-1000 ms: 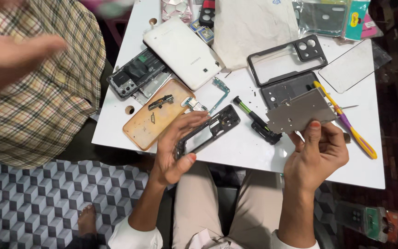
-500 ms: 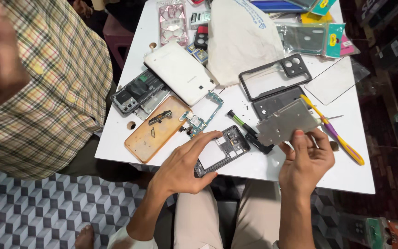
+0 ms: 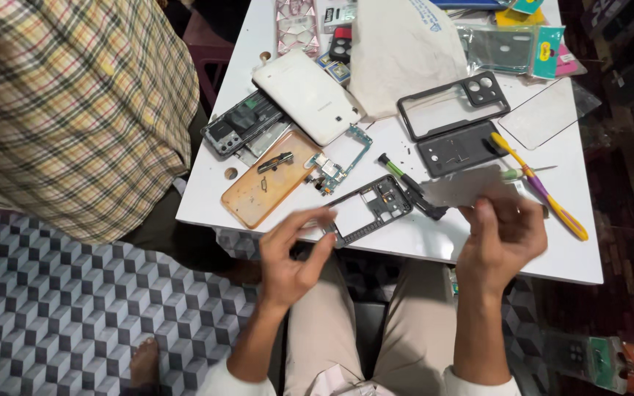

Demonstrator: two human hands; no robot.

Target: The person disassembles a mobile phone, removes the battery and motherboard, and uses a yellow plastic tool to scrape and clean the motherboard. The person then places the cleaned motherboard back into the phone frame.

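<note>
My left hand [image 3: 293, 253] hovers at the table's front edge with its fingers apart and blurred. Its fingertips sit just beside the lower-left corner of a black phone mid-frame [image 3: 370, 209], which lies flat on the white table [image 3: 434, 246]. To the right, my right hand [image 3: 500, 236] grips a thin grey metal plate [image 3: 464, 187] by its lower edge and holds it just above the table. A black screwdriver with a green collar [image 3: 407, 185] lies between the mid-frame and the plate.
A white phone [image 3: 306, 95], an opened phone [image 3: 243, 128], an orange back cover [image 3: 266, 187], a circuit board [image 3: 332, 172], a black case [image 3: 453, 106], a dark back panel [image 3: 453, 150] and a yellow-purple toothbrush [image 3: 541, 187] lie on the table. A person in a plaid shirt [image 3: 75, 110] stands at left.
My left hand set the mid-frame down on the table and drew back toward me with fingers spread. My right hand kept the grey plate and shifted slightly.
</note>
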